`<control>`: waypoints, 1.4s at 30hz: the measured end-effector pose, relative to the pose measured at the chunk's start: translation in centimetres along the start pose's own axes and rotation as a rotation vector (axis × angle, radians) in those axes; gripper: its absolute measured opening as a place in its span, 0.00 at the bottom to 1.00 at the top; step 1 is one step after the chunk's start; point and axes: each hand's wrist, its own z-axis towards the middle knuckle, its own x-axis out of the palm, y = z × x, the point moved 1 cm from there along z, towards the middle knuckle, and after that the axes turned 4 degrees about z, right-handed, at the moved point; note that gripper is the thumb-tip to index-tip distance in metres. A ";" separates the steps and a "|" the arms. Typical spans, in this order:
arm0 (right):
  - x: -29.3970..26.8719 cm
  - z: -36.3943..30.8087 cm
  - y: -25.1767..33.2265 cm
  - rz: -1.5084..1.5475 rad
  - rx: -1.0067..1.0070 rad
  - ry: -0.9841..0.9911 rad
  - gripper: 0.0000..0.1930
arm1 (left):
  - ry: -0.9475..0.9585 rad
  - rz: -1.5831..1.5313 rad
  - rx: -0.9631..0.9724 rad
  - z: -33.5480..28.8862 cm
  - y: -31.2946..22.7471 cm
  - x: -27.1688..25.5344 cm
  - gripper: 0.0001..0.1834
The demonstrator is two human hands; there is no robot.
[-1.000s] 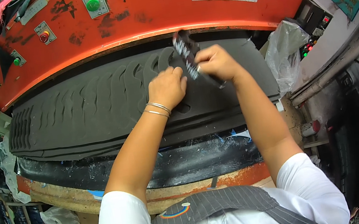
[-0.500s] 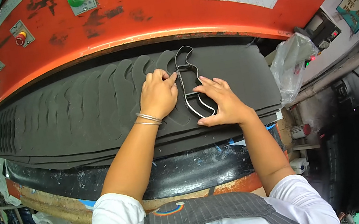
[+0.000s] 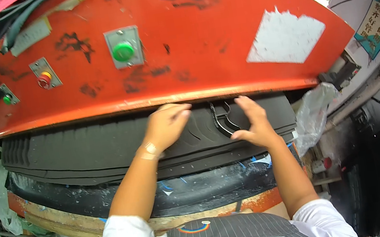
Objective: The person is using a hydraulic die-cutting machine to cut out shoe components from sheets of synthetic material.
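Observation:
A wavy metal-strip cutting die [image 3: 221, 124] stands on the dark grey foam sheet [image 3: 103, 143], its far end hidden behind the lower edge of the orange machine. To its right is my right hand [image 3: 255, 125], fingers stretched and apart, the thumb close to the die's near end; whether it touches cannot be made out. My left hand [image 3: 165, 128] is over the sheet to the left of the die, slightly blurred, fingers extended with nothing in them. Curved cut lines mark the foam between that hand and the die.
An orange machine front [image 3: 211, 64] spans the far side, carrying a green button [image 3: 123, 52] and a red knob [image 3: 45, 80]. More foam layers lie beneath the top sheet, above a black curved edge [image 3: 202, 191]. Clear plastic [image 3: 315, 102] hangs at the right.
The view has tilted up, so the machine front covers more of the sheet and the die's far end. Both hands have come away from their earlier hold at the die, fingers opened.

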 end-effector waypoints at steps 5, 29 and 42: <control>1.5 4.9 9.3 0.317 -0.002 -0.290 0.31 | -0.970 0.110 -0.107 -1.4 5.4 -19.3 0.14; 11.5 8.8 23.0 0.507 -0.471 0.435 0.14 | -0.479 0.512 -0.159 -5.3 1.1 -17.9 0.30; -2.9 -8.3 12.8 0.031 0.015 0.524 0.31 | 0.536 0.453 -0.131 -12.3 -16.3 -3.7 0.16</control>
